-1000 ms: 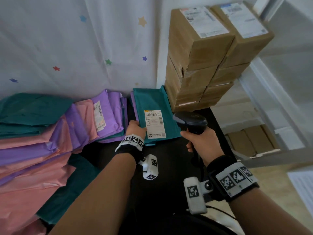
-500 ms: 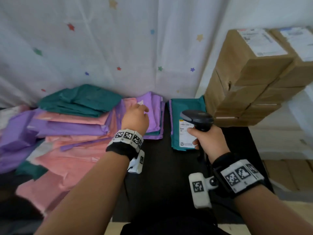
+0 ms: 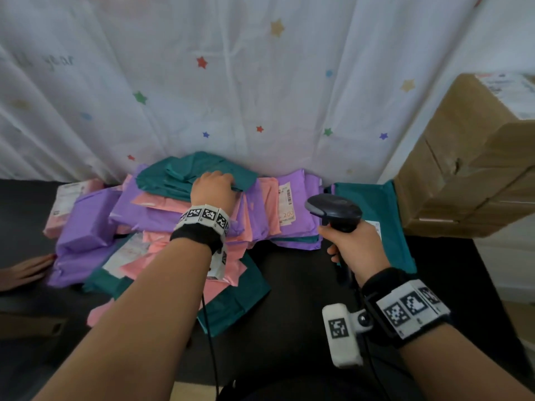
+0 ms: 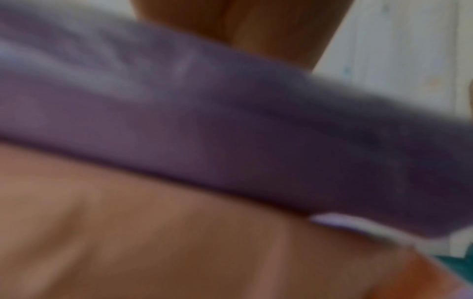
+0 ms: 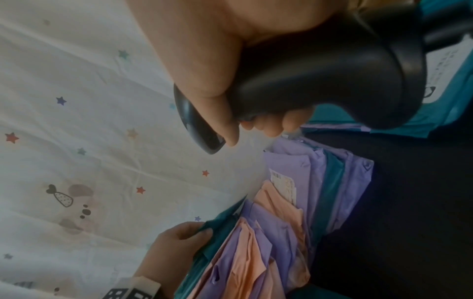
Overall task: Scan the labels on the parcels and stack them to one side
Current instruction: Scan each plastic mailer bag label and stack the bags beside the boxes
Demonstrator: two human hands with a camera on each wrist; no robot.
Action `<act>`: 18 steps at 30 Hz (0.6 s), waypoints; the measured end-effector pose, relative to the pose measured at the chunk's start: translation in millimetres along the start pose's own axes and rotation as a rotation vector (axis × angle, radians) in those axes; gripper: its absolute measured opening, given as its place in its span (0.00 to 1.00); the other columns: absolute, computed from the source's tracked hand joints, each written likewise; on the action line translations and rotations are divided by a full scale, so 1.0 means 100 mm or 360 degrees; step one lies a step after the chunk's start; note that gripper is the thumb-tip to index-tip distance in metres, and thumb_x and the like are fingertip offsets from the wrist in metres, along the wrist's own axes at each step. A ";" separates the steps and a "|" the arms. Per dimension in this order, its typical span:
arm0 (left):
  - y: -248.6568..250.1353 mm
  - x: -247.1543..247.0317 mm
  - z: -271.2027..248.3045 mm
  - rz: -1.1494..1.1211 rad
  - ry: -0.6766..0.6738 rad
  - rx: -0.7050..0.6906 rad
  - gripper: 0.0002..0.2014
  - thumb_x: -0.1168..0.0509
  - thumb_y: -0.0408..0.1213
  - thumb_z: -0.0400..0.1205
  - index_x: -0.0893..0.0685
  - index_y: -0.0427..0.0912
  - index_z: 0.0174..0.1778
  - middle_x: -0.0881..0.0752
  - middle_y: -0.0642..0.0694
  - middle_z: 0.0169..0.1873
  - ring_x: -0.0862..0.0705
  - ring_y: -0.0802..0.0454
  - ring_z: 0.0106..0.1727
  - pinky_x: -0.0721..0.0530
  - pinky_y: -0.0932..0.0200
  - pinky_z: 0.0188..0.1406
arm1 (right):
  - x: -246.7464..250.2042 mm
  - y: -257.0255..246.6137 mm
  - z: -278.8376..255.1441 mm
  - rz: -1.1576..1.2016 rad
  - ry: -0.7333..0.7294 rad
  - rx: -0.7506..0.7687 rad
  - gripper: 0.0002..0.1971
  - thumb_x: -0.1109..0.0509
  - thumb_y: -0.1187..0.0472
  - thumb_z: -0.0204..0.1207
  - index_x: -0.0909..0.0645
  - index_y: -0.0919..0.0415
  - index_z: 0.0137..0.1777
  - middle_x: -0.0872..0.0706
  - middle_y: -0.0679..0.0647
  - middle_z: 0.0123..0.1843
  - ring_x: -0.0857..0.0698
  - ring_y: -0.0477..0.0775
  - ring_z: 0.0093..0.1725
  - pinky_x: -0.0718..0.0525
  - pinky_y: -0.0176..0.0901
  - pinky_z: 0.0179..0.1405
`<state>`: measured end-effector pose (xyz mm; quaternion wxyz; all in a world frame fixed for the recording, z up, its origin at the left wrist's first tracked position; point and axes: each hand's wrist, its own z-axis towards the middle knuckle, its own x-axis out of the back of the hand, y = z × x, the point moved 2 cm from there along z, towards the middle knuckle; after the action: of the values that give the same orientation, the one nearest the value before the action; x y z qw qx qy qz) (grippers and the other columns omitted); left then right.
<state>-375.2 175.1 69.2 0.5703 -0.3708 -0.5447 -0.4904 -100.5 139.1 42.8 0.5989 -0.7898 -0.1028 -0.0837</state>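
Reaching across the heap at centre frame, the left hand (image 3: pixel 213 189) pinches a teal parcel (image 3: pixel 173 176) at its edge, while the right hand (image 3: pixel 354 247) grips the scanner (image 3: pixel 334 211) at centre right; lifting it label-up, clear of its neighbours, should serve best.

Faint grey "year" on the star-print curtain (image 3: pixel 260 82); handwritten red "200" on the purple parcel's label (image 3: pixel 286 206)

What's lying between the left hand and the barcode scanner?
In the head view, overlapping pink mailers and purple mailers, one carrying a white label, lie between the left hand and barcode scanner.
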 end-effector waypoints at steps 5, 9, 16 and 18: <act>0.12 0.26 -0.06 -0.0430 0.0330 -0.0082 0.12 0.37 0.34 0.80 0.14 0.37 0.56 0.13 0.36 0.51 0.18 0.37 0.54 0.23 0.48 0.54 | 0.04 0.04 -0.03 0.0027 0.0081 0.0001 0.05 0.21 0.60 0.73 0.15 0.56 0.44 0.15 0.48 0.24 0.17 0.41 0.24 0.20 0.39 0.26; 0.36 0.57 -0.17 -0.0795 0.0541 -0.0071 0.13 0.40 0.37 0.85 0.16 0.39 0.60 0.14 0.37 0.53 0.18 0.38 0.52 0.24 0.51 0.47 | 0.12 0.02 -0.09 0.0094 0.0129 0.0067 0.07 0.19 0.62 0.71 0.16 0.56 0.39 0.16 0.46 0.21 0.19 0.40 0.21 0.20 0.41 0.25; 0.83 0.71 -0.42 -0.1373 0.0517 0.0123 0.11 0.40 0.42 0.86 0.15 0.41 0.50 0.15 0.47 0.36 0.22 0.51 0.37 0.29 0.59 0.35 | 0.46 -0.02 -0.21 0.0265 0.0331 0.0218 0.11 0.17 0.64 0.68 0.16 0.50 0.42 0.09 0.50 0.37 0.11 0.45 0.35 0.11 0.49 0.36; 0.95 0.61 -0.48 -0.1524 0.0426 0.0235 0.12 0.39 0.41 0.85 0.19 0.37 0.41 0.18 0.43 0.32 0.25 0.52 0.33 0.30 0.56 0.32 | 0.57 0.02 -0.23 0.0379 0.0387 0.0204 0.11 0.18 0.64 0.69 0.15 0.51 0.47 0.08 0.51 0.43 0.09 0.47 0.42 0.09 0.53 0.46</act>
<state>-276.2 142.3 133.3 0.3710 0.0283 -0.6090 -0.7005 -44.8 119.9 61.9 0.6616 -0.7407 0.0595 -0.1004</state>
